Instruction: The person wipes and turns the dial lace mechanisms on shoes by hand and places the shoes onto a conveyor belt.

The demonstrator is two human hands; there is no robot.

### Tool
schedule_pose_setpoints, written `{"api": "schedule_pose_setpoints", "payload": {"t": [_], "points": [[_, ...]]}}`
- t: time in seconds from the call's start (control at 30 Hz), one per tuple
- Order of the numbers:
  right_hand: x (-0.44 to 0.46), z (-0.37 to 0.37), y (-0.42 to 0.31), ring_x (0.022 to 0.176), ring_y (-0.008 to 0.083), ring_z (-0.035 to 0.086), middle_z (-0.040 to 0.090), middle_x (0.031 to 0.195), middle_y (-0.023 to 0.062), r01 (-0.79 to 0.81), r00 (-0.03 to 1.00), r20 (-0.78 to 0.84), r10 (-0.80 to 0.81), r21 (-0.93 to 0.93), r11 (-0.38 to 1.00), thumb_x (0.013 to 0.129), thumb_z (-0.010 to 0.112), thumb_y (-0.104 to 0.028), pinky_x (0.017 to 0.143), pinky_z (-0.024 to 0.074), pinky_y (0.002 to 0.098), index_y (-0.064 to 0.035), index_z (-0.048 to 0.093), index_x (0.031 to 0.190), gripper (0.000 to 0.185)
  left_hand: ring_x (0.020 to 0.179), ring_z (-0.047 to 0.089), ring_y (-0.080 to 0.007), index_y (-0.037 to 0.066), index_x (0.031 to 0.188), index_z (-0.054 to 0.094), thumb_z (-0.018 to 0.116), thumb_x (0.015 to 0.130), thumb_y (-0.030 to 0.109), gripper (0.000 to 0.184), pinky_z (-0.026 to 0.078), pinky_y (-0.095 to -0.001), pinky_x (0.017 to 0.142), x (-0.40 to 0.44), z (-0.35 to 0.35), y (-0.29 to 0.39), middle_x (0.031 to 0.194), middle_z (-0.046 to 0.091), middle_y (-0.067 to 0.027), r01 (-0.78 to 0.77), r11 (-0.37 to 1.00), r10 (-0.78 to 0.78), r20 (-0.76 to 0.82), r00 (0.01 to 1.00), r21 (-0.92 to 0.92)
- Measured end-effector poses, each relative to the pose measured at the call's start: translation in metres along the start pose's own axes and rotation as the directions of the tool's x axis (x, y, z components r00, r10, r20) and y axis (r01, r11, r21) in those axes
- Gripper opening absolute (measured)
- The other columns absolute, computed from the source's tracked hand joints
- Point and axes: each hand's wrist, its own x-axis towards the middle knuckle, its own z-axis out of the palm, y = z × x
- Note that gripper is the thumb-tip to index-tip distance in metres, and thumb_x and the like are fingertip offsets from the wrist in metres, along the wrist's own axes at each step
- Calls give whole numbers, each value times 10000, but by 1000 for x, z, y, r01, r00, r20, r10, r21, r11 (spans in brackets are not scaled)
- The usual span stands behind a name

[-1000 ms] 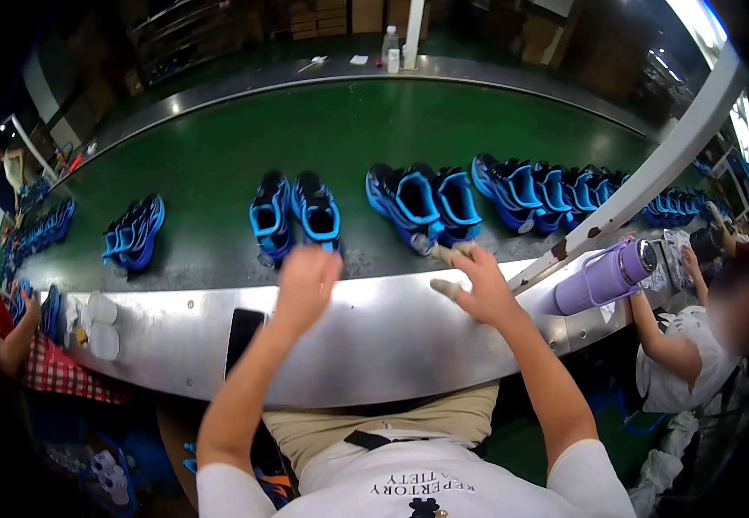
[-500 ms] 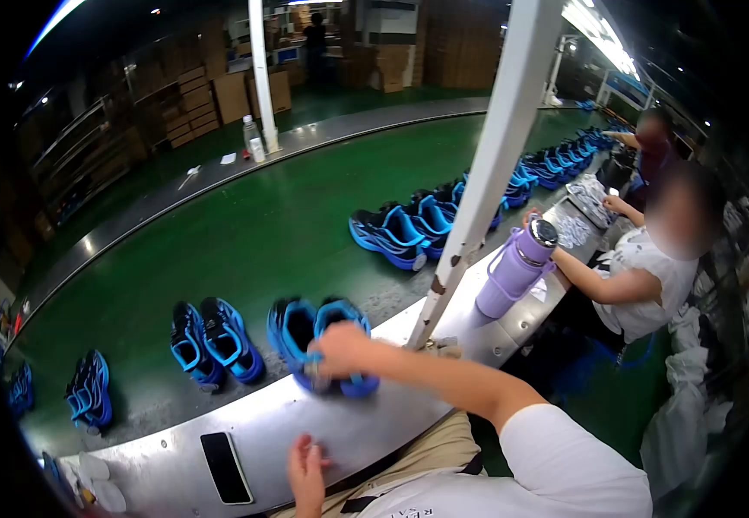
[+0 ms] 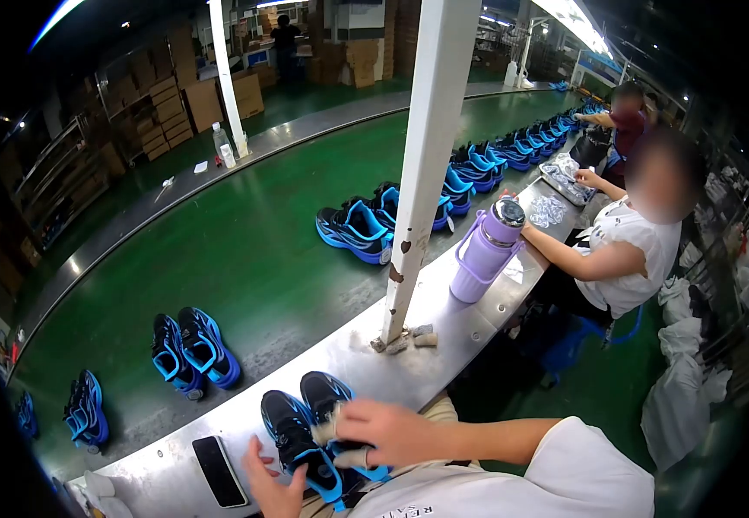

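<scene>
A pair of black and blue sneakers lies on the metal ledge before me, toes toward the belt: the left sneaker (image 3: 290,423) and the right sneaker (image 3: 327,390). My right hand (image 3: 387,433), with pale covers on some fingers, is closed over the collar area of the right sneaker and hides part of it. My left hand (image 3: 272,485) is spread beside the left sneaker's heel, thumb and fingers apart, holding nothing. Left of that hand, a phone (image 3: 219,471) lies on the ledge.
More sneakers (image 3: 193,350) stand on the green belt (image 3: 219,250), with a long row (image 3: 361,229) to the right. A white post (image 3: 422,155) rises from the ledge. A purple bottle (image 3: 484,250) stands near a co-worker in white (image 3: 625,250). Pale rolls (image 3: 405,339) lie by the post.
My right hand has drawn the sneaker pair off the belt onto the ledge, toward me. My left hand has moved down and left, beside them. The view has shifted.
</scene>
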Motion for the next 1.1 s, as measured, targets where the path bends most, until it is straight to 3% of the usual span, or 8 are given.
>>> {"api": "schedule_pose_setpoints", "payload": {"t": [0.1,0.2,0.37,0.47,0.6,0.77,1.0,1.1], "points": [[2,11,31,969,307,536,512,1069,129,10,999,-34,-26,-391,920,741,702,-125,743,488,386,-161,572,1134,415,950,539,-277,59,1246,509,734,689,101,603,459,-350,778,16,-7,10,1171,524,-154,-347,927,346,26,938,141],[-2,36,44,973,317,530,491,1078,137,-8,974,208,92,-373,928,726,710,-125,745,495,401,-178,550,1148,454,988,542,-330,76,1134,600,661,690,20,452,463,-395,817,27,-3,19,1144,558,-141,-481,860,427,277,861,169],[1,27,41,971,312,539,517,1037,135,-173,942,239,237,-259,950,725,684,-100,756,494,420,-134,560,1099,396,976,519,-369,41,1049,627,547,736,11,324,434,-445,861,3,15,11,1131,581,-128,-529,809,476,242,846,257],[-17,55,57,953,308,548,527,1084,136,8,999,46,7,-315,949,730,649,-77,782,484,400,-107,560,1090,372,971,512,-365,52,1035,636,534,754,27,300,430,-444,861,-5,30,3,1165,581,-102,-497,828,460,191,867,261],[-16,50,67,963,302,548,526,1113,128,121,991,87,-98,-325,938,709,649,-49,790,465,379,-90,568,1068,371,990,513,-351,76,1024,652,529,756,21,299,431,-423,878,-4,33,8,1209,583,-66,-503,775,466,191,864,381],[-23,27,80,998,315,555,529,1119,100,-11,984,175,46,-197,980,659,657,9,811,478,422,-112,558,1140,506,998,514,-344,113,996,674,525,753,8,304,428,-406,895,-1,28,0,1219,589,-61,-496,827,471,156,868,265],[-28,47,69,977,285,589,541,1251,66,-146,988,-66,138,-136,980,662,654,5,768,501,377,-172,614,1114,486,1007,512,-380,81,950,671,522,758,18,251,449,-418,860,-2,39,-2,1229,582,-84,-510,787,473,193,860,347],[-32,57,68,1021,277,589,568,1169,97,-34,999,-15,30,-349,937,704,648,-48,799,501,354,-141,619,1065,374,1004,513,-380,62,959,665,520,758,18,252,449,-422,861,3,46,1,1242,573,-89,-489,785,456,181,872,380]]}}
